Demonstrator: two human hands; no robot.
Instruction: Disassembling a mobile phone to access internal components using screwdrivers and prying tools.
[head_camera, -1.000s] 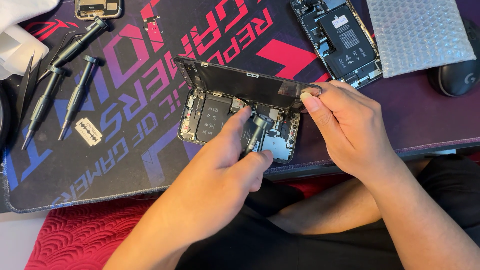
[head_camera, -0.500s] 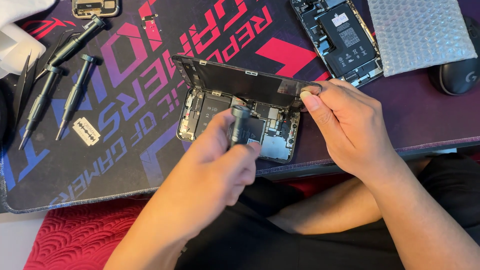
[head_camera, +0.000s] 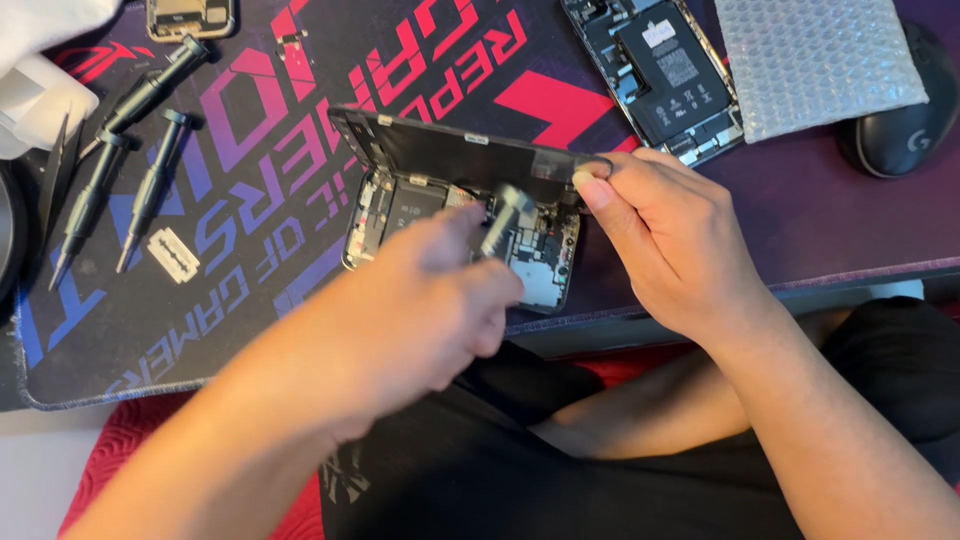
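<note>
An opened phone (head_camera: 545, 275) lies on the mat near the table's front edge, its circuit board and battery exposed. Its dark screen panel (head_camera: 450, 150) is tilted up along the far side. My right hand (head_camera: 670, 250) pinches the panel's right corner and holds it up. My left hand (head_camera: 400, 310), blurred by motion, grips a small grey screwdriver (head_camera: 503, 215) over the middle of the phone's inside. Whether the tip touches the board I cannot tell.
A printed desk mat (head_camera: 250, 100) covers the table. At left lie three dark screwdrivers (head_camera: 150, 85), tweezers (head_camera: 55, 150) and a razor blade (head_camera: 173, 255). A second opened phone (head_camera: 665, 70), a bubble-wrap pouch (head_camera: 815, 60) and a black mouse (head_camera: 900, 130) sit at back right.
My left hand has shifted a little to the left with the screwdriver, which now stands higher over the board. My right hand and the raised screen have stayed put.
</note>
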